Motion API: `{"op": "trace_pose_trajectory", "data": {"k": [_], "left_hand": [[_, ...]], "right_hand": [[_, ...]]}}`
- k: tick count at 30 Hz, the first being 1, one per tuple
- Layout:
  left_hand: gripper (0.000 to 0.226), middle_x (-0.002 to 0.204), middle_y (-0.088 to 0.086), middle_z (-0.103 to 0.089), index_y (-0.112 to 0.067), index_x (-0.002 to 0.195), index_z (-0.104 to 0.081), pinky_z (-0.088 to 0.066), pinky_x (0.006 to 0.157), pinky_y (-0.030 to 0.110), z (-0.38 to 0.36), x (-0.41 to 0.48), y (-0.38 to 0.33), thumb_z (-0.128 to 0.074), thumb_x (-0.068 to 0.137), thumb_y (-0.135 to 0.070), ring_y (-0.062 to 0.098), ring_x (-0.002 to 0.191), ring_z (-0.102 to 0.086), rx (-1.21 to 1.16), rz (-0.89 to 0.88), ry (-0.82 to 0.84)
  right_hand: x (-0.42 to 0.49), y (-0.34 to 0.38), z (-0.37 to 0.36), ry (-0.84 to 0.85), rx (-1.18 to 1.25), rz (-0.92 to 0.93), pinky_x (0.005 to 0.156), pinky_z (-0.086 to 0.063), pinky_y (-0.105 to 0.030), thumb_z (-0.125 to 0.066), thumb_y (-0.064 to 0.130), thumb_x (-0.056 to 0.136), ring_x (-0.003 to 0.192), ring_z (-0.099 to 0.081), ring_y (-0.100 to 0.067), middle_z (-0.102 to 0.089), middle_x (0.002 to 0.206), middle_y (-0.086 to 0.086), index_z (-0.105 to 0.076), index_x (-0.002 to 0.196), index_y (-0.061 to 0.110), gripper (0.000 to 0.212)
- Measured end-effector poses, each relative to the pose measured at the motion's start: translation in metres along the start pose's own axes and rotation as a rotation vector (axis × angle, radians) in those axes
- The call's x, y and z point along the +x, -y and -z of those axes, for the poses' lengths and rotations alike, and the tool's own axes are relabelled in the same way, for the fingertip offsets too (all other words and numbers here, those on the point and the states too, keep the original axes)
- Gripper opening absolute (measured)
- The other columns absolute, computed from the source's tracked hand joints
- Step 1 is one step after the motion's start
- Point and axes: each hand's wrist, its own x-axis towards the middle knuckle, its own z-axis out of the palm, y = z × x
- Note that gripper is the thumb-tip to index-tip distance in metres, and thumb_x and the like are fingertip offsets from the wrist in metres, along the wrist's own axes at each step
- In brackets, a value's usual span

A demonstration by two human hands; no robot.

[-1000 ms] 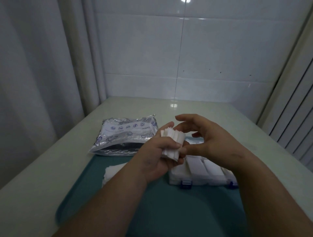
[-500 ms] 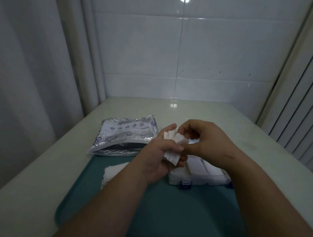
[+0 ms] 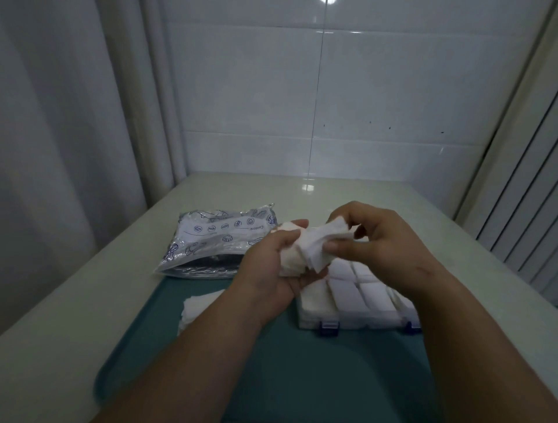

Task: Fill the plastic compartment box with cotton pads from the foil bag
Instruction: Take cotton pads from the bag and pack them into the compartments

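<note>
Rear wall, beyond the left hand and right hand: large glossy white tiles with thin grout lines. A few small dark specks sit on it above the right hand. Left of the left hand: pale curtain, hanging in vertical folds. Right of the right hand: slatted panel with dark vertical gaps. Table beneath both hands: pale, smooth top, reaching the rear wall. Lighting dim. One lamp glare shows on the top tile, with its reflection on the table top beyond the hands.
</note>
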Motion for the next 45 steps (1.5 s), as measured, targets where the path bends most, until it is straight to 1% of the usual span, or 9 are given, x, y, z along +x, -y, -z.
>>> {"op": "trace_pose_trajectory", "data": {"k": [5, 9, 17, 21, 24, 30, 35, 42, 45], "left_hand": [[0.044, 0.071, 0.009, -0.053, -0.013, 0.105, -0.063, -0.044, 0.050, 0.026, 0.008, 0.005, 0.000, -0.036, 0.081, 0.012, 0.017, 0.055, -0.047, 0.102, -0.168, -0.084], [0.035, 0.064, 0.003, -0.046, -0.015, 0.103, -0.062, -0.031, 0.049, 0.025, 0.006, 0.005, 0.002, -0.048, 0.085, 0.011, 0.012, 0.052, -0.041, 0.260, -0.211, -0.105], [0.029, 0.073, -0.009, -0.067, -0.022, 0.104, -0.064, -0.046, 0.052, 0.024, 0.005, -0.001, 0.010, -0.075, 0.081, -0.011, 0.007, 0.060, -0.057, 0.718, -0.361, -0.067], [0.028, 0.089, -0.005, -0.067, -0.026, 0.093, -0.065, -0.056, 0.072, 0.038, 0.004, -0.001, 0.013, -0.075, 0.076, -0.006, 0.017, 0.081, -0.064, 0.900, -0.442, -0.143], [0.028, 0.088, -0.005, -0.066, -0.028, 0.090, -0.064, -0.055, 0.073, 0.039, 0.005, 0.000, 0.012, -0.073, 0.076, -0.006, 0.021, 0.082, -0.064, 0.925, -0.431, -0.163], [0.018, 0.078, -0.005, -0.065, -0.024, 0.091, -0.067, -0.045, 0.055, 0.024, 0.007, -0.001, 0.004, -0.074, 0.079, -0.014, 0.009, 0.062, -0.056, 0.863, -0.388, -0.218], [0.029, 0.086, -0.002, -0.064, -0.027, 0.093, -0.063, -0.046, 0.058, 0.026, 0.014, -0.001, -0.007, -0.074, 0.074, -0.008, 0.015, 0.067, -0.057, 1.044, -0.349, -0.260], [0.031, 0.090, 0.004, -0.066, -0.021, 0.095, -0.061, -0.048, 0.046, 0.024, 0.017, -0.001, -0.008, -0.077, 0.071, -0.010, 0.019, 0.067, -0.061, 1.213, -0.128, -0.198], [0.030, 0.088, 0.006, -0.067, -0.017, 0.095, -0.061, -0.053, 0.052, 0.031, 0.017, -0.002, -0.006, -0.076, 0.071, -0.007, 0.021, 0.061, -0.061, 1.217, -0.102, -0.171]], "right_hand": [[-0.001, -0.006, 0.015, -0.157, 0.214, -0.051, 0.070, -0.056, -0.024, -0.067, 0.014, 0.083, 0.079, -0.067, -0.017, -0.070, 0.086, -0.004, -0.064, 0.093, 0.009, 0.011], [0.000, -0.014, 0.018, -0.141, 0.100, -0.182, 0.069, -0.055, -0.028, -0.058, 0.019, 0.093, 0.082, -0.065, -0.018, -0.066, 0.097, 0.002, -0.061, 0.101, 0.022, 0.009], [-0.001, -0.012, 0.020, 0.038, 0.027, -0.295, 0.074, -0.060, -0.034, -0.071, 0.009, 0.081, 0.083, -0.068, -0.022, -0.069, 0.092, -0.002, -0.059, 0.099, 0.023, 0.026], [0.001, -0.012, 0.018, -0.037, 0.120, -0.324, 0.070, -0.060, -0.033, -0.077, 0.015, 0.078, 0.077, -0.072, -0.022, -0.072, 0.083, -0.007, -0.057, 0.097, 0.017, 0.027], [0.002, -0.012, 0.014, -0.049, 0.086, -0.319, 0.069, -0.060, -0.031, -0.075, 0.020, 0.080, 0.075, -0.072, -0.017, -0.073, 0.080, -0.002, -0.058, 0.095, 0.016, 0.023], [0.000, -0.009, 0.011, 0.088, 0.134, -0.470, 0.068, -0.061, -0.035, -0.071, 0.011, 0.084, 0.077, -0.073, -0.023, -0.072, 0.091, -0.013, -0.058, 0.100, 0.011, 0.021], [0.002, -0.011, 0.001, 0.195, 0.092, -0.577, 0.067, -0.061, -0.033, -0.068, 0.004, 0.084, 0.084, -0.071, -0.027, -0.067, 0.101, -0.016, -0.059, 0.102, 0.014, 0.023], [0.002, -0.015, -0.014, 0.215, 0.046, -0.592, 0.056, -0.058, -0.029, -0.077, 0.008, 0.079, 0.067, -0.070, -0.024, -0.069, 0.086, -0.017, -0.057, 0.095, 0.012, 0.025], [0.004, -0.016, -0.016, 0.230, -0.036, -0.583, 0.055, -0.057, -0.028, -0.080, 0.012, 0.077, 0.061, -0.069, -0.021, -0.070, 0.081, -0.015, -0.056, 0.087, 0.012, 0.026]]}}
